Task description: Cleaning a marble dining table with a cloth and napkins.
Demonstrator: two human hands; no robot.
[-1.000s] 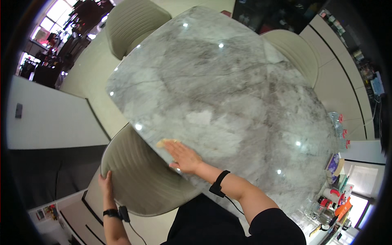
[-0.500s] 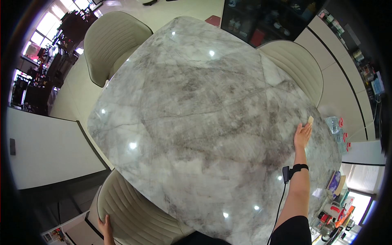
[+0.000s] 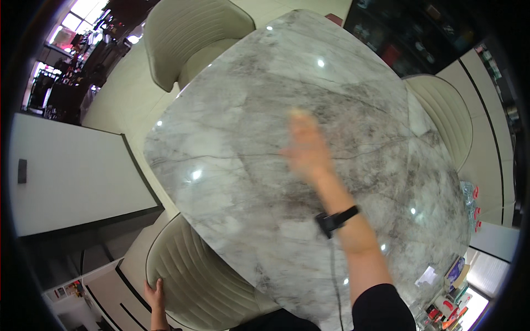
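Note:
My right hand (image 3: 309, 149) is over the middle of the marble-patterned table (image 3: 265, 215), smeared by motion, with its arm stretched forward. A small pale beige piece (image 3: 298, 112) shows at its fingertips, and most of it is covered by the hand. Whether it is a cloth or a sponge I cannot tell. At the lower left, my left hand (image 3: 155, 295) is closed round the outer edge of a beige padded chair (image 3: 193, 281), its thumb on the ribbed side. A black strap with a small box (image 3: 331, 222) sits on my right wrist, trailing a cable.
Beige chairs stand at the far left (image 3: 201, 38) and far right (image 3: 441, 113) of the table. Clear bottles with red caps (image 3: 470, 201) are past its right edge. A tissue box (image 3: 457, 270) lies at the lower right, and a white cabinet (image 3: 77, 171) stands left.
My right hand has swept from the table's right side leftward to the middle, the pale piece with it. My left hand stays on the chair. The whole view has shifted and turned slightly.

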